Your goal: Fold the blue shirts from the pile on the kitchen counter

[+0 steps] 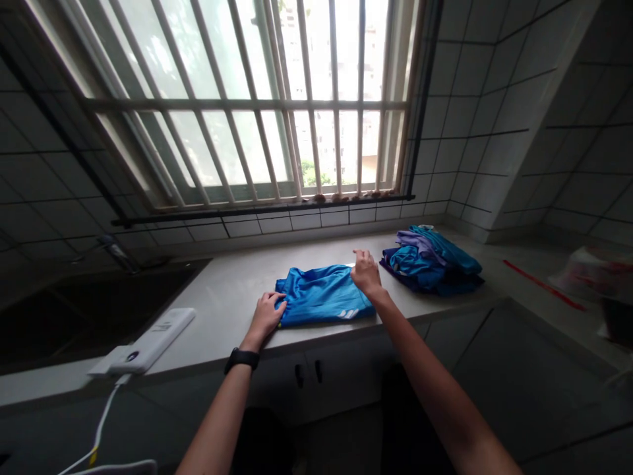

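A blue shirt [321, 297] is seen folded flat on a white counter [232, 323], below a barred window [237, 99]. The left hand [266, 315] is laid open on the shirt's near left edge, with its fingers [271, 300] curved over the fabric; no grip is shown. A black watch [242, 359] is worn on that wrist. The right hand [366, 272] is held loosely open at the shirt's far right corner, with no grip shown there either. A pile of blue and purple clothes [430, 260] is placed just beyond that hand, further along the counter. A white power bank [148, 340] is set at the counter's front edge, with a white cable [101, 422] hanging from it, beside a dark sink [99, 310]. Cabinet doors [316, 376] are fitted below, and white tiles [469, 132] cover the wall. A red strip [544, 284] is visible at right.
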Demonstrator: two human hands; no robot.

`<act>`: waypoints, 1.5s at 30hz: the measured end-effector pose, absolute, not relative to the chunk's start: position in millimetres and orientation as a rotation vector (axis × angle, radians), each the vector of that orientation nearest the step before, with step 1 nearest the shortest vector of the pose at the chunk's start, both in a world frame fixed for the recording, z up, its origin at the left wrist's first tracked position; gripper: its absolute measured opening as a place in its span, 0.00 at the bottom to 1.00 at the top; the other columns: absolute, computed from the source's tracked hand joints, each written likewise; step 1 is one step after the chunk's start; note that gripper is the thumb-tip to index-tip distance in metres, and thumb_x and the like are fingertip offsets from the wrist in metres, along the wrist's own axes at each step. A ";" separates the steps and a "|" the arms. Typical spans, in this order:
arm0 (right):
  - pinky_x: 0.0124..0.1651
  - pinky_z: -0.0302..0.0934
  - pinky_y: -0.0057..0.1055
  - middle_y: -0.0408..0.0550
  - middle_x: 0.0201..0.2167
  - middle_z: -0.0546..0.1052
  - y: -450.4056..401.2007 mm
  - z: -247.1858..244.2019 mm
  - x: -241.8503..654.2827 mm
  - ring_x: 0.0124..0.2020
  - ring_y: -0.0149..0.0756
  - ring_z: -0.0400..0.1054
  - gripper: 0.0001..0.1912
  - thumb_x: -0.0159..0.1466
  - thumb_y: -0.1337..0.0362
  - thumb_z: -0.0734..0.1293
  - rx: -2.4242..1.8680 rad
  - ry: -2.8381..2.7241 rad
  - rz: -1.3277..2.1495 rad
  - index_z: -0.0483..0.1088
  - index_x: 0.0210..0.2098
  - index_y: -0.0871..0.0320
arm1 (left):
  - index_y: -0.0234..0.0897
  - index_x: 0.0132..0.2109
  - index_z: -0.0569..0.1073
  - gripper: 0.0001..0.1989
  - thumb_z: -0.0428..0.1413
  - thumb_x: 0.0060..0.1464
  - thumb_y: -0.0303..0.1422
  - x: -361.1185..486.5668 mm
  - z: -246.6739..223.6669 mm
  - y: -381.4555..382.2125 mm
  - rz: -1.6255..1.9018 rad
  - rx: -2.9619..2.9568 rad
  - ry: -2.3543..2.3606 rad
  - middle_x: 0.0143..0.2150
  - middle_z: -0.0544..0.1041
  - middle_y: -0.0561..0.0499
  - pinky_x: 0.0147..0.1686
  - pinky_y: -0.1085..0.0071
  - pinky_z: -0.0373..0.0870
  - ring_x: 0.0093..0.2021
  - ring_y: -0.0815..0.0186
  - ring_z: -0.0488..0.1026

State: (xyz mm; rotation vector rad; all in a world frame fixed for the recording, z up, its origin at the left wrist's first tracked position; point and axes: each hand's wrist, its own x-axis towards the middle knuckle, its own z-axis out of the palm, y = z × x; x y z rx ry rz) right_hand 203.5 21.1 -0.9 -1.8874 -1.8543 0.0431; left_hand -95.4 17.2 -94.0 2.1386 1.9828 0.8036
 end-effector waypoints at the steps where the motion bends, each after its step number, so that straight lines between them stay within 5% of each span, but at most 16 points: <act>1: 0.60 0.61 0.34 0.62 0.64 0.69 11.9 -6.0 196.5 0.62 0.44 0.66 0.28 0.70 0.71 0.56 -1.844 -1.931 0.057 0.62 0.69 0.62 | 0.37 0.52 0.81 0.19 0.53 0.58 0.36 -94.7 -94.1 16.6 0.812 2.146 1.986 0.53 0.76 0.41 0.64 0.56 0.67 0.56 0.55 0.74; 7: 0.61 0.61 0.49 0.63 0.65 0.69 -35.8 -43.6 164.8 0.64 0.56 0.64 0.26 0.73 0.55 0.58 -1.954 -2.309 0.296 0.67 0.67 0.55 | 0.40 0.50 0.81 0.17 0.51 0.62 0.35 -85.7 -85.6 7.0 0.732 2.262 1.995 0.56 0.77 0.43 0.61 0.58 0.69 0.55 0.55 0.73; 18: 0.60 0.62 0.45 0.63 0.64 0.70 -29.6 -47.5 179.3 0.64 0.53 0.65 0.23 0.72 0.63 0.57 -1.949 -2.373 0.203 0.71 0.62 0.59 | 0.34 0.46 0.79 0.18 0.45 0.63 0.26 -80.4 -49.0 -36.6 0.163 2.281 2.281 0.46 0.80 0.37 0.50 0.63 0.71 0.48 0.54 0.78; 22: 0.62 0.61 0.45 0.61 0.63 0.72 -29.0 -46.8 181.7 0.63 0.51 0.67 0.24 0.71 0.61 0.59 -1.891 -2.390 0.173 0.70 0.64 0.60 | 0.37 0.56 0.78 0.19 0.50 0.63 0.34 -72.1 -34.0 -19.5 0.175 2.436 2.146 0.55 0.78 0.38 0.55 0.61 0.70 0.57 0.51 0.74; 26: 0.64 0.59 0.50 0.63 0.72 0.61 -25.4 -44.7 179.8 0.70 0.55 0.60 0.29 0.71 0.64 0.58 -2.032 -2.373 0.340 0.62 0.71 0.60 | 0.41 0.66 0.71 0.25 0.48 0.66 0.41 -72.2 -45.9 2.0 0.180 2.475 1.983 0.65 0.72 0.41 0.61 0.62 0.67 0.64 0.53 0.69; 32: 0.67 0.51 0.64 0.63 0.76 0.48 -0.9 -49.6 179.9 0.76 0.59 0.45 0.32 0.73 0.70 0.51 -2.186 -2.280 0.497 0.52 0.75 0.58 | 0.35 0.58 0.76 0.22 0.43 0.68 0.37 -72.4 -60.7 -17.4 0.031 2.448 2.244 0.55 0.77 0.38 0.54 0.61 0.71 0.56 0.53 0.73; 40: 0.70 0.54 0.45 0.56 0.69 0.67 30.5 -36.0 192.5 0.69 0.47 0.60 0.27 0.69 0.75 0.59 -1.646 -2.455 0.156 0.71 0.65 0.54 | 0.33 0.46 0.80 0.22 0.44 0.69 0.41 -36.5 -54.7 -91.6 0.077 2.455 2.204 0.44 0.79 0.39 0.47 0.62 0.74 0.46 0.54 0.77; 43: 0.64 0.61 0.39 0.55 0.64 0.71 -8.8 -52.5 193.7 0.63 0.43 0.67 0.33 0.62 0.80 0.61 -1.290 -2.447 0.064 0.70 0.64 0.56 | 0.40 0.57 0.77 0.22 0.55 0.63 0.46 -57.4 -67.8 -95.9 0.349 2.721 1.845 0.57 0.76 0.40 0.55 0.59 0.72 0.56 0.53 0.74; 45: 0.59 0.65 0.37 0.55 0.60 0.74 -44.0 -75.5 200.1 0.58 0.43 0.70 0.35 0.59 0.80 0.63 -1.131 -2.456 0.054 0.69 0.64 0.56 | 0.44 0.66 0.70 0.32 0.63 0.56 0.44 -76.1 -82.0 -93.1 0.420 2.890 1.573 0.66 0.70 0.41 0.59 0.56 0.70 0.63 0.50 0.70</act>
